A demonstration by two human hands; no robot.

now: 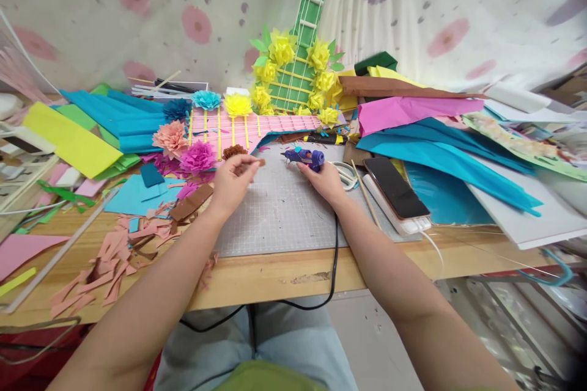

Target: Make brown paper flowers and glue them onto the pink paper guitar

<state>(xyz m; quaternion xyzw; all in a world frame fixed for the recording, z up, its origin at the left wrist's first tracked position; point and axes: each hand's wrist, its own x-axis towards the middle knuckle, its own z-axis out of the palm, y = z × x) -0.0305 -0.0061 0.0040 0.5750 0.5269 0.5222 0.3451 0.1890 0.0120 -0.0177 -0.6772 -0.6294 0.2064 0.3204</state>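
My left hand [233,182] pinches a small brown paper piece [259,162] above the grey cutting mat [279,220]. My right hand [326,181] grips a blue glue gun [304,157] that rests low over the mat, its nozzle pointing left toward the brown piece. Its black cord [334,256] runs back over the table edge. Just behind my hands lies a paper guitar with a pink body [275,124] and a green neck [307,18], ringed with yellow paper flowers [280,49]. A brown paper flower [233,150] sits next to my left fingers.
Pink, magenta and blue paper flowers [183,140] lie at the left of the mat. Paper scraps [114,250] litter the wooden table at the left. A phone [395,187], scissors [345,173] and a thin stick [365,195] lie right of my hand. Coloured paper sheets [440,153] pile up on both sides.
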